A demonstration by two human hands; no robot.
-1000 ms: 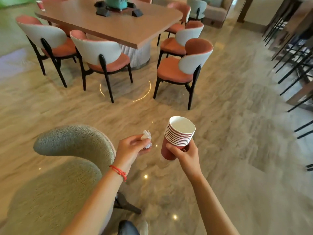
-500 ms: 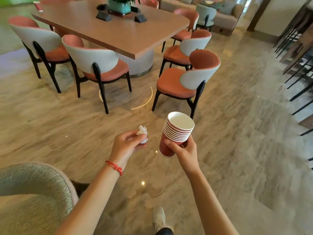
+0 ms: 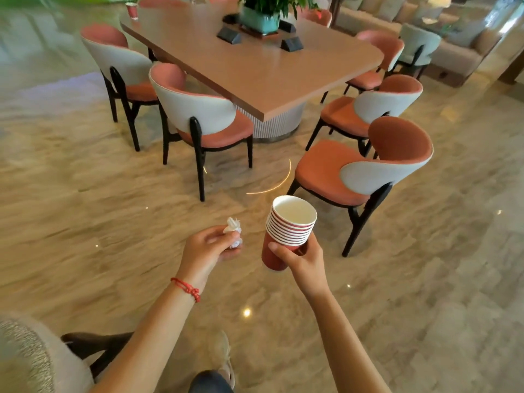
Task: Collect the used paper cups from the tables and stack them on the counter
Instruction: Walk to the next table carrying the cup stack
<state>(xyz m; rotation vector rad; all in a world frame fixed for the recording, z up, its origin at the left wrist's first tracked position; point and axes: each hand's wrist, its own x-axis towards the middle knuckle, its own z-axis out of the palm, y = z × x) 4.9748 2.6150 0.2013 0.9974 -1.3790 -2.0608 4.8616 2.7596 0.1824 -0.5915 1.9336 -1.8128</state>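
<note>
Closest to us, at the lower left corner of the view, we see the rounded back of a grey upholstered armchair [image 3: 19, 355], and between our forearms a light shoe [image 3: 225, 355] on the marble floor [image 3: 113, 222].

Our left hand [image 3: 208, 246] wears a red string bracelet [image 3: 185, 289] at the wrist. Its fingers are curled and pinch a crumpled white tissue [image 3: 234, 231], which sticks out above the fingertips.

Our right hand [image 3: 304, 258] is closed around a stack of red paper cups [image 3: 287, 229]. The thumb lies across the near side of the lowest cup and the fingers wrap behind it. The stack is held in the air above the floor, tilted a little to the left, and the white inside of the top cup is open to us. We count about eight white rims, nested one in another.

Just beyond the stack stands an orange dining chair [image 3: 365, 177] with black legs, turned away from the table. Further on is the long wooden dining table [image 3: 269, 72] on a ribbed white base, with more orange chairs along both long sides.

Near the middle of the table, toward its far end, a green plant in a teal pot [image 3: 262, 19] stands among small dark blocks. At the far left corner of the table one single red paper cup [image 3: 132, 9] stands upright, well apart from the pot.

Behind the table, at the upper right, is a beige sofa [image 3: 442, 41] with cushions.
</note>
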